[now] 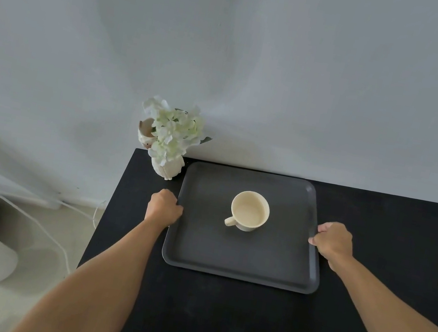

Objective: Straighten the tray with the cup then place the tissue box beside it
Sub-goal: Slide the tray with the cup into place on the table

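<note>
A: What does the person wear?

B: Nothing that shows. Both forearms are bare from the lower edge of the picture up to the wrists. No sleeve or cuff comes into view.

A: Any watch, band or ring?

B: None can be seen on either wrist. The left hand point(164, 206) shows its back and knuckles, with no glove on it. The right hand point(334, 240) is bare as well, its thumb and knuckles showing.

A: And the nails?

B: They are too small to tell much. The forearms are slim and smooth, with no marks I can make out.
</note>
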### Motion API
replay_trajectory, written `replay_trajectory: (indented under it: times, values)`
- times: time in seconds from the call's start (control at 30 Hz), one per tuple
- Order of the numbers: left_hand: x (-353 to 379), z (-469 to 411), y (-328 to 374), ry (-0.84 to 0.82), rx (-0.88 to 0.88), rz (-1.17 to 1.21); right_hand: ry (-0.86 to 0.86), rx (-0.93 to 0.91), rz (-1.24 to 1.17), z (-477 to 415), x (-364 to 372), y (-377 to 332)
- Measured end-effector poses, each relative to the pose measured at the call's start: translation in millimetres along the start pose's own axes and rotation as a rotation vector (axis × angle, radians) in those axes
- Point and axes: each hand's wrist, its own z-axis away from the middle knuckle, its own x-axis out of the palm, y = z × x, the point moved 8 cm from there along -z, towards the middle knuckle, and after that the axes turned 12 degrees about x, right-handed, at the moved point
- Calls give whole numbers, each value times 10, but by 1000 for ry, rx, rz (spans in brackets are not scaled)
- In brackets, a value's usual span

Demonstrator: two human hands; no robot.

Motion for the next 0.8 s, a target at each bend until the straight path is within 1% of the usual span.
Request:
replay_trajectory:
  times: [0.3,0.8]
  values:
    - [-5,-105,54,10,9,-4,9,-15,17,-84,-9,-106]
    - [-17,-151,91,0,-14,-18,-8,-12,-6,-141,16,-85]
